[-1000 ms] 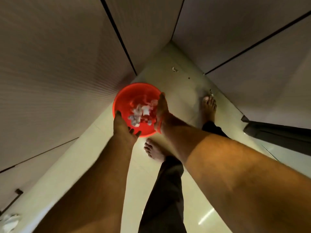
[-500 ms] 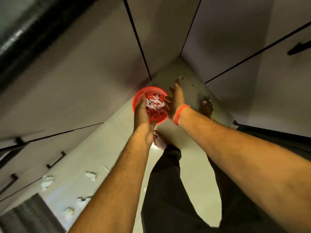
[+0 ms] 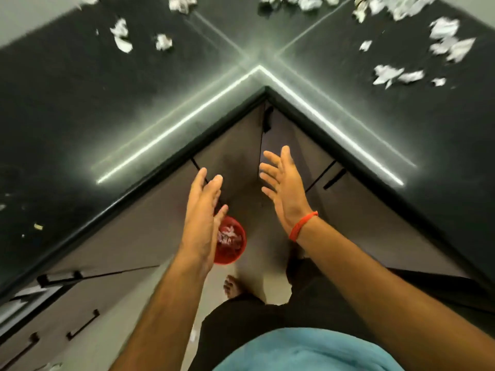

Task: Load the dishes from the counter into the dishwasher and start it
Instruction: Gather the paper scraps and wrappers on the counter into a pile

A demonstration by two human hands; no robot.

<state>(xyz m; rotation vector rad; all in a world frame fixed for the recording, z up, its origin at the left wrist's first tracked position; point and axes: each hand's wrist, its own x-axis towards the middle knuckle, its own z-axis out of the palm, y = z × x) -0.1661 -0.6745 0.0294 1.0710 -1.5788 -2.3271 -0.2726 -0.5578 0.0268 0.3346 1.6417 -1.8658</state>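
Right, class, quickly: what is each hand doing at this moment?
Left hand: open, fingers straight, holding nothing.
Right hand: open, fingers spread, holding nothing.

Glossy black counter (image 3: 80, 108), speckled like polished stone, mirroring strip lights. Crumpled white paper scraps (image 3: 122, 36) on it. Matt brown cabinet fronts (image 3: 235, 145), dark metal-looking handles (image 3: 83, 324). Shiny red plastic bowl (image 3: 235, 254). Pale smooth floor (image 3: 267, 263). Soft teal cloth shirt (image 3: 308, 352).
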